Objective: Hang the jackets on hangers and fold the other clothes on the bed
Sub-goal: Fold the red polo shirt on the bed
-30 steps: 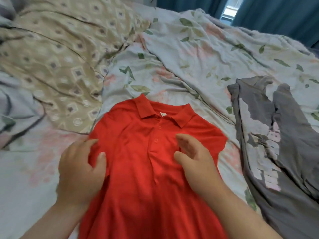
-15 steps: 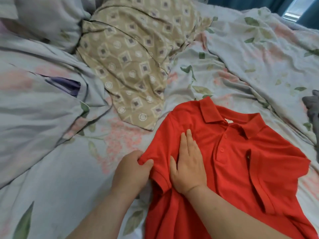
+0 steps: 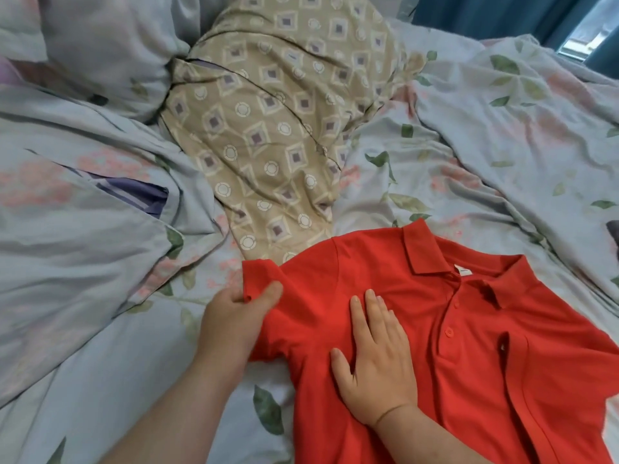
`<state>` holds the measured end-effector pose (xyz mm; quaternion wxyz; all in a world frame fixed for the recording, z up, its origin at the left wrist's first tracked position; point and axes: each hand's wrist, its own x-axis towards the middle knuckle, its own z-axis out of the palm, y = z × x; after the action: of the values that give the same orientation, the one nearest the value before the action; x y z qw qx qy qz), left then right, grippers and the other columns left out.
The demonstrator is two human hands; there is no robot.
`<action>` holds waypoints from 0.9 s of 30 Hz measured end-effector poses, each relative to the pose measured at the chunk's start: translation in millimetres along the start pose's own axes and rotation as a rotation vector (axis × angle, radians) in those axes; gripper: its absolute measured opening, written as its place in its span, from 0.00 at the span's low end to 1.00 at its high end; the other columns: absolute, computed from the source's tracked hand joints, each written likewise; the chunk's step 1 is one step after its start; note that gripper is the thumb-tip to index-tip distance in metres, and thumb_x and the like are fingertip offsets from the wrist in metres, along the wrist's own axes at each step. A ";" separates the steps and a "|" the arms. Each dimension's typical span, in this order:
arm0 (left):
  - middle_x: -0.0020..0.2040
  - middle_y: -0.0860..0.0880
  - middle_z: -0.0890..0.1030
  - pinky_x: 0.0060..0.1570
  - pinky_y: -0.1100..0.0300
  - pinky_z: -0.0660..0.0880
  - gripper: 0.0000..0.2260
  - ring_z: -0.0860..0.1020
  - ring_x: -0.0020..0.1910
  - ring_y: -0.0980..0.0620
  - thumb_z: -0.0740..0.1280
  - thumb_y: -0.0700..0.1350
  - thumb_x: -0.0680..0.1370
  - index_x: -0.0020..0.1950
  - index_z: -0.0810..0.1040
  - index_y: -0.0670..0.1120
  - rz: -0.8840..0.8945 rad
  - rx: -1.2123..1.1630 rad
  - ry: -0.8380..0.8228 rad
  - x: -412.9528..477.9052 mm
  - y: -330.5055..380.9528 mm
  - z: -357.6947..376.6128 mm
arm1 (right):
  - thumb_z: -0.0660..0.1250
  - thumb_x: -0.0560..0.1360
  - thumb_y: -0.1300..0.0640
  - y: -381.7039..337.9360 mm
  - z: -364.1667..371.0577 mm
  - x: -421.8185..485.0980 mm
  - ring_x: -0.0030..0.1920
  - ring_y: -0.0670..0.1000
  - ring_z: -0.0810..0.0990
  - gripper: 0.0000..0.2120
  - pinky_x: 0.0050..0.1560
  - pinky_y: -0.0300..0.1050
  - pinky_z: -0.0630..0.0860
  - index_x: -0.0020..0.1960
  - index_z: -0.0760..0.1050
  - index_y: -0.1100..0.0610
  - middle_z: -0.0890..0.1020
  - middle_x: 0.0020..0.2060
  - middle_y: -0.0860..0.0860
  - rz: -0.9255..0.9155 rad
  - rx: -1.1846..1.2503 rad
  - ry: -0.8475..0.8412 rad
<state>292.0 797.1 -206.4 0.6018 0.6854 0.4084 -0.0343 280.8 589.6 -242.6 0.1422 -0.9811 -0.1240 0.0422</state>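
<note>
Bed [image 3: 100,363] dressed in rumpled pale blue floral linen. A red short-sleeved knit polo shirt [image 3: 368,269] lies front-up on it, collar [image 3: 422,249] at the far end, placket buttoned. The left grip [image 3: 231,319] is closed on the shirt's near sleeve hem [image 3: 264,279], thumb on top. The right grip [image 3: 375,356] lies flat on the shirt's chest, fingers straight, holding nothing. A beige diamond-patterned pillow [image 3: 268,128] lies just beyond the shirt's shoulder, and the shoulder overlaps its lower edge.
</note>
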 end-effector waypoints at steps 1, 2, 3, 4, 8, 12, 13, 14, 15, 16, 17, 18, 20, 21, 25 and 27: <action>0.36 0.54 0.85 0.36 0.56 0.77 0.11 0.83 0.35 0.54 0.77 0.53 0.67 0.42 0.80 0.49 0.017 0.045 -0.018 -6.4 -4.8 2.6 | 0.58 0.73 0.41 0.4 1.1 0.9 0.77 0.55 0.60 0.37 0.75 0.53 0.54 0.77 0.64 0.58 0.61 0.78 0.57 -0.001 -0.004 0.000; 0.38 0.54 0.85 0.36 0.58 0.77 0.08 0.83 0.37 0.54 0.76 0.47 0.68 0.44 0.80 0.51 0.030 0.078 -0.020 -10.4 -8.6 4.5 | 0.58 0.73 0.40 1.0 2.1 1.5 0.78 0.55 0.60 0.37 0.75 0.53 0.54 0.77 0.64 0.58 0.61 0.78 0.56 -0.002 -0.004 0.004; 0.39 0.52 0.85 0.36 0.58 0.77 0.09 0.83 0.39 0.53 0.75 0.42 0.70 0.45 0.80 0.53 0.030 0.079 -0.012 -11.1 -12.0 5.1 | 0.58 0.73 0.40 1.7 3.2 1.7 0.78 0.55 0.59 0.37 0.75 0.53 0.54 0.77 0.64 0.58 0.61 0.78 0.56 -0.005 -0.002 0.011; 0.39 0.51 0.85 0.36 0.57 0.78 0.11 0.83 0.39 0.52 0.72 0.38 0.71 0.45 0.80 0.53 0.026 0.032 -0.005 -11.4 -12.3 5.1 | 0.58 0.73 0.40 2.4 4.7 1.3 0.78 0.55 0.60 0.37 0.75 0.53 0.54 0.77 0.64 0.58 0.62 0.78 0.57 -0.011 0.001 0.024; 0.38 0.55 0.84 0.35 0.58 0.79 0.16 0.82 0.36 0.53 0.67 0.34 0.72 0.43 0.80 0.56 0.179 -0.048 0.062 -16.9 8.7 12.1 | 0.57 0.74 0.41 2.0 2.8 2.1 0.78 0.55 0.59 0.36 0.77 0.52 0.54 0.77 0.64 0.59 0.61 0.78 0.57 -0.036 0.046 0.060; 0.37 0.54 0.82 0.30 0.57 0.76 0.12 0.79 0.32 0.51 0.64 0.36 0.72 0.40 0.78 0.55 0.489 0.032 0.047 -44.4 33.5 38.7 | 0.60 0.76 0.52 -0.7 -18.6 -6.9 0.78 0.52 0.59 0.30 0.78 0.40 0.49 0.76 0.64 0.61 0.63 0.77 0.55 -0.009 0.347 0.086; 0.36 0.54 0.81 0.28 0.58 0.75 0.11 0.77 0.29 0.52 0.65 0.37 0.72 0.41 0.78 0.55 0.534 0.031 0.023 -52.6 37.8 46.8 | 0.61 0.75 0.56 0.4 -28.3 -13.7 0.76 0.51 0.63 0.27 0.76 0.35 0.51 0.74 0.68 0.62 0.67 0.75 0.55 0.015 0.456 0.134; 0.33 0.55 0.80 0.28 0.61 0.75 0.11 0.75 0.27 0.56 0.66 0.39 0.72 0.43 0.78 0.57 0.551 0.024 -0.038 -60.7 41.0 56.0 | 0.61 0.75 0.59 4.4 -38.2 -23.0 0.73 0.50 0.68 0.24 0.74 0.32 0.55 0.70 0.72 0.63 0.72 0.71 0.55 0.029 0.519 0.209; 0.32 0.57 0.79 0.31 0.61 0.77 0.10 0.76 0.29 0.58 0.68 0.42 0.73 0.47 0.78 0.58 0.533 0.014 -0.150 -71.4 41.3 64.6 | 0.60 0.74 0.62 11.8 -46.5 -36.8 0.69 0.48 0.72 0.21 0.72 0.31 0.59 0.66 0.76 0.63 0.77 0.66 0.54 0.037 0.536 0.285; 0.33 0.58 0.79 0.38 0.57 0.80 0.09 0.78 0.33 0.58 0.69 0.46 0.72 0.50 0.78 0.58 0.493 0.017 -0.280 -83.0 38.7 70.9 | 0.59 0.74 0.63 21.2 -52.8 -53.7 0.64 0.46 0.75 0.18 0.69 0.32 0.64 0.62 0.78 0.62 0.80 0.61 0.52 0.048 0.534 0.344; 0.36 0.58 0.80 0.46 0.53 0.81 0.10 0.81 0.39 0.56 0.68 0.50 0.72 0.52 0.78 0.57 0.469 0.044 -0.375 -94.0 32.6 74.2 | 0.58 0.74 0.61 32.3 -57.9 -72.2 0.59 0.45 0.78 0.18 0.65 0.32 0.68 0.59 0.80 0.61 0.82 0.56 0.50 0.077 0.533 0.380; 0.40 0.58 0.81 0.50 0.51 0.80 0.10 0.82 0.43 0.55 0.67 0.52 0.71 0.51 0.79 0.57 0.475 0.087 -0.411 -105.1 23.1 73.6 | 0.58 0.73 0.60 44.5 -61.9 -94.1 0.55 0.45 0.79 0.17 0.61 0.32 0.70 0.58 0.80 0.59 0.82 0.52 0.48 0.139 0.535 0.392; 0.42 0.58 0.83 0.50 0.59 0.78 0.06 0.81 0.43 0.57 0.65 0.52 0.71 0.47 0.80 0.58 0.515 0.154 -0.309 -124.9 -1.5 59.1 | 0.61 0.73 0.62 71.8 -66.6 -141.8 0.51 0.47 0.81 0.15 0.56 0.33 0.71 0.55 0.81 0.57 0.82 0.48 0.46 0.312 0.531 0.380; 0.41 0.57 0.82 0.48 0.61 0.76 0.05 0.80 0.41 0.58 0.66 0.51 0.72 0.46 0.79 0.58 0.531 0.204 -0.203 -134.6 -16.0 46.6 | 0.62 0.73 0.65 85.5 -67.4 -167.2 0.51 0.49 0.81 0.14 0.55 0.35 0.71 0.55 0.81 0.57 0.82 0.48 0.46 0.403 0.515 0.360; 0.40 0.49 0.79 0.41 0.56 0.70 0.03 0.78 0.41 0.46 0.67 0.42 0.76 0.44 0.76 0.50 0.238 0.475 0.021 -172.7 -90.0 -7.9 | 0.66 0.73 0.68 131.4 -75.1 -266.3 0.49 0.50 0.78 0.14 0.54 0.45 0.71 0.55 0.80 0.56 0.79 0.48 0.49 0.737 0.404 0.262; 0.38 0.52 0.80 0.39 0.57 0.70 0.03 0.79 0.39 0.50 0.68 0.41 0.75 0.43 0.79 0.48 0.099 0.573 -0.079 -196.0 -120.6 -28.0 | 0.67 0.73 0.64 142.7 -78.9 -304.6 0.48 0.52 0.78 0.12 0.53 0.48 0.74 0.57 0.78 0.58 0.79 0.49 0.51 0.868 0.383 0.181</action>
<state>77.0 712.3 -189.3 0.4002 0.8447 0.3244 -0.1453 28.9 358.1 -194.0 0.2999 -0.8982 0.3197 0.0344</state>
